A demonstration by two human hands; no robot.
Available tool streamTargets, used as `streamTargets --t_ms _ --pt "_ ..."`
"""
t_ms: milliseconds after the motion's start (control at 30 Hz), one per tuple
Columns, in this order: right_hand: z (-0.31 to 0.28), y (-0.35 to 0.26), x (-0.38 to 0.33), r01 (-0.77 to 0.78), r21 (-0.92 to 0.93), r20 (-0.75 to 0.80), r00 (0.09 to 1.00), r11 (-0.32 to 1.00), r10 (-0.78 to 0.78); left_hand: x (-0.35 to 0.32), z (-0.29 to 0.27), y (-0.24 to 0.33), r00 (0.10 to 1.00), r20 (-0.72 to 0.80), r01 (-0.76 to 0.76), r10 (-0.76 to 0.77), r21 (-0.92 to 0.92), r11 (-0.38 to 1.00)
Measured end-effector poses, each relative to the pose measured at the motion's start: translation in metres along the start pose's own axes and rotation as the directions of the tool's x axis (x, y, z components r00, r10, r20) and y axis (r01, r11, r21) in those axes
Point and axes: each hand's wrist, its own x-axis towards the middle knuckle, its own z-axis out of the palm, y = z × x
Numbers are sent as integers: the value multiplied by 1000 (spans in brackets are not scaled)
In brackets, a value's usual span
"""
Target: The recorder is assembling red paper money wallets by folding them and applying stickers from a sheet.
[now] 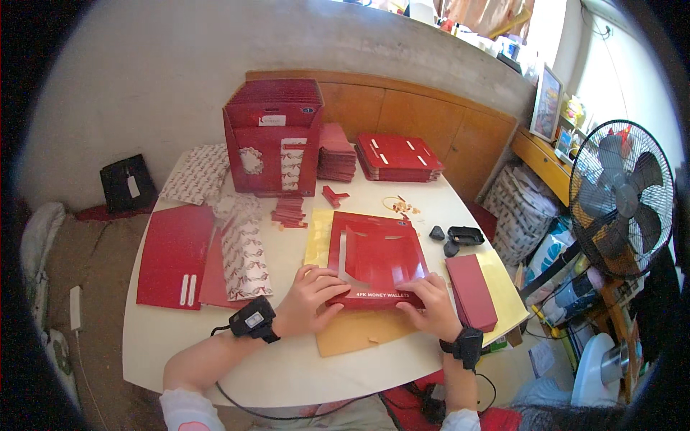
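Note:
A flat red cardboard pack (384, 260) with a glossy clear window lies in front of me on yellow sheets. My left hand (310, 296) grips its near left corner, fingers bent over the top and thumb at the near edge. At the near right corner my right hand (431, 303) holds it the same way. Beneath the pack's near edge, a tan-yellow sheet (359, 339) shows. Just right of my right hand lies a stack of plain dark red envelopes (471, 293) on another yellow sheet (507, 298).
Behind stand a tall red display box (273, 154), pink-red card bundles (336, 152) and stacked red packs (399, 155). Patterned white wraps (244, 251) and a red folder (172, 255) lie left. Small black items (466, 235) sit right; a black fan (624, 201) stands beyond the white table (237, 373).

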Motion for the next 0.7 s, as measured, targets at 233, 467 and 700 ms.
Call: streamTargets --t_ms 233,467,700 --pt "-1 1 0 -3 32 -10 1000 999 3 1 0 -7 1000 22 17 -14 -139 990" --pt "-1 1 1 12 47 -13 1000 999 -11 1 1 -6 1000 2 26 -26 -212 977" --pt "1 0 2 28 20 -30 999 999 -27 -1 3 -8 998 -53 19 -31 -224 974"
